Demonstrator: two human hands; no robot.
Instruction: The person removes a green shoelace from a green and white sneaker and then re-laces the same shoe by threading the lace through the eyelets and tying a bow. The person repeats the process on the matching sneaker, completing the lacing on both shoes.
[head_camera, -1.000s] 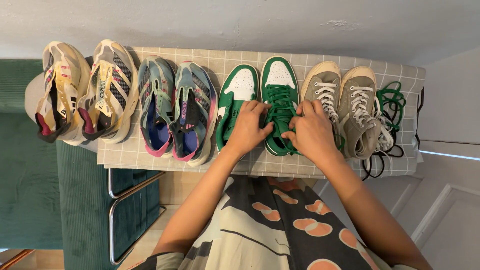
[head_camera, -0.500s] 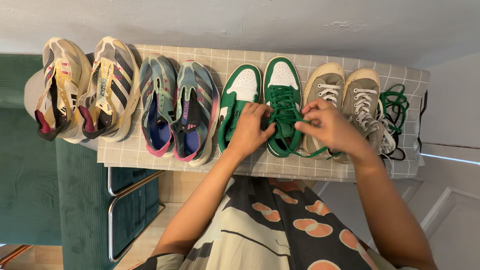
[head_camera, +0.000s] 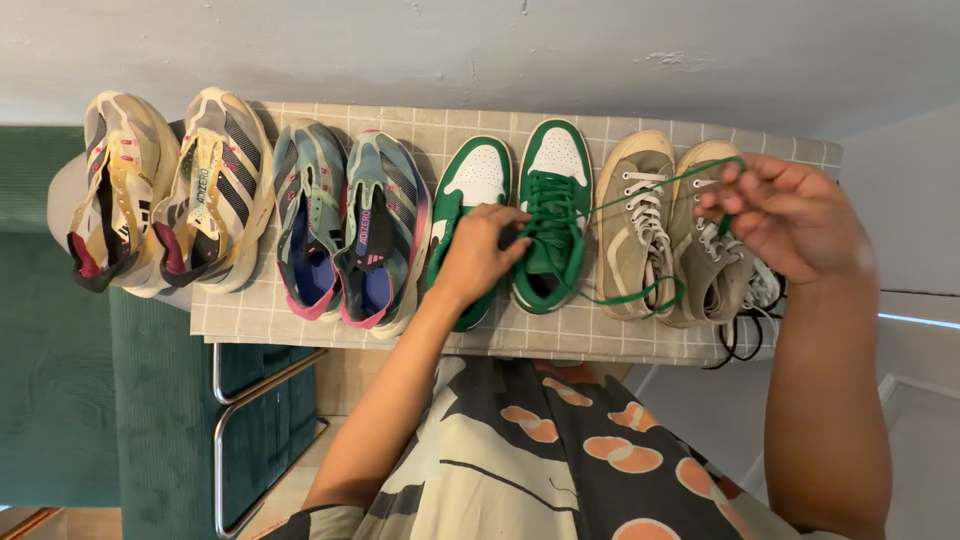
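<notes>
A green and white sneaker (head_camera: 551, 165) stands beside its mate (head_camera: 466, 185) on a checked cloth. My left hand (head_camera: 478, 252) presses on the laced sneaker's tongue and side. My right hand (head_camera: 785, 215) is raised to the right over the grey canvas shoes and pinches a green lace (head_camera: 640, 188). The lace runs taut from the sneaker's eyelets to my fingers. A loose loop of it hangs across the left grey shoe.
The checked cloth (head_camera: 560, 335) covers a narrow table against a white wall. Two grey canvas shoes (head_camera: 636, 225) sit right of the green pair. Blue running shoes (head_camera: 350, 225) and cream running shoes (head_camera: 165, 190) lie left. A green chair (head_camera: 150, 420) stands lower left.
My right hand has swung out to the right and up, drawing the green lace through the sneaker until it is taut. My left hand has stayed on the sneaker.
</notes>
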